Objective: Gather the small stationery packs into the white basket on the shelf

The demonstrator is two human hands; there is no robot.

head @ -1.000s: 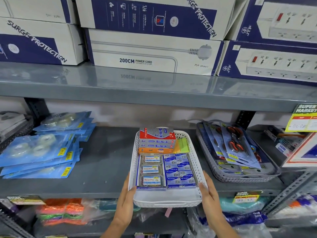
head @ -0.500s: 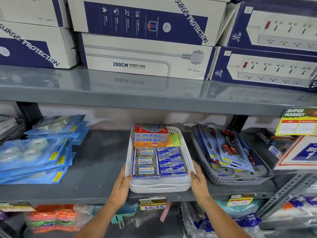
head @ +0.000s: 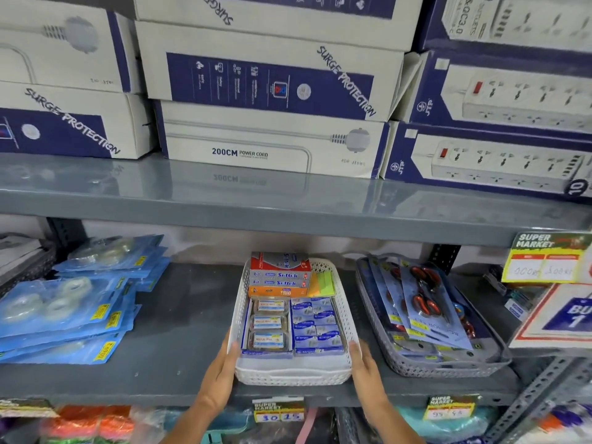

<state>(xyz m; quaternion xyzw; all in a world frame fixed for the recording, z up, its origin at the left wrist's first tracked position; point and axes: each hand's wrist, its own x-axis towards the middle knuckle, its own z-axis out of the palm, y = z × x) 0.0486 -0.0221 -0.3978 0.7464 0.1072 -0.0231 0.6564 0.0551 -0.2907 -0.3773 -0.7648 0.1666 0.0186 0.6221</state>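
The white basket point(head: 290, 374) sits on the grey shelf point(head: 179, 341), near its front edge. Inside lie small stationery packs: clear-lidded boxes point(head: 268, 323) on the left, blue staple packs point(head: 315, 326) on the right, red, blue and orange Softek boxes point(head: 280, 278) stacked at the back, and green-yellow sticky notes point(head: 323, 283). My left hand point(head: 221, 373) presses flat on the basket's left wall. My right hand point(head: 365, 366) rests against its right wall. Both hands clasp the basket by its front corners.
Blue tape packs point(head: 73, 309) lie stacked to the left. A grey basket of scissors packs point(head: 423, 315) stands close on the right. Surge protector boxes point(head: 269, 139) fill the shelf above. Price tags point(head: 278, 410) hang on the shelf's front edge.
Both hands have pushed the white basket further back onto the shelf; its front no longer overhangs the edge. The camera has moved closer.
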